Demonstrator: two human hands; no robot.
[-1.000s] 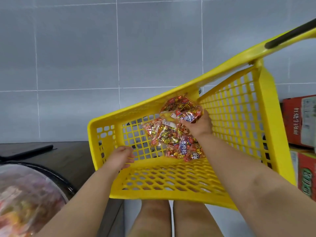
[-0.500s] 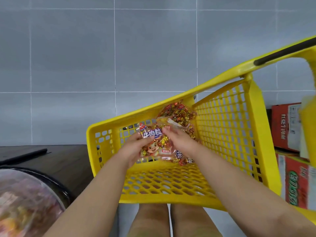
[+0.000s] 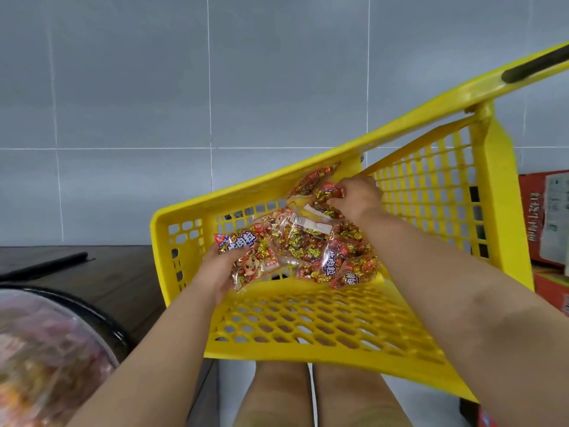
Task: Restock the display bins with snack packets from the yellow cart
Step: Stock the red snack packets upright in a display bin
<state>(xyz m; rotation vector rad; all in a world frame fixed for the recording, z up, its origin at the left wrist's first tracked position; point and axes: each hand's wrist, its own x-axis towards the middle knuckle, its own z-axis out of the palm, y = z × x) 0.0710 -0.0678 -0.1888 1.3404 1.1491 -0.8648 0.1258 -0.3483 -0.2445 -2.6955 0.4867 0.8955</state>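
Note:
The yellow cart (image 3: 308,328) stands in front of me, its mesh basket tilted. Several red-and-gold snack packets (image 3: 311,241) lie heaped against its far wall. My left hand (image 3: 220,269) grips one packet (image 3: 249,257) with a cartoon face at the heap's left end, thumb on its top edge. My right hand (image 3: 357,197) reaches to the far corner and pinches another packet (image 3: 326,195) near the top of the heap. A round display bin (image 3: 46,349) with a clear cover and a black rim sits at the lower left.
A dark wooden counter (image 3: 117,278) runs along the left, beside the cart. Red cardboard boxes (image 3: 545,217) are stacked at the right behind the cart. A grey tiled wall fills the background. The cart's black handle (image 3: 535,67) sticks out at the upper right.
My left hand moved into the cart and took hold of the cartoon-face packet. My right hand shifted from the heap's middle up to the far corner and pinched a packet there.

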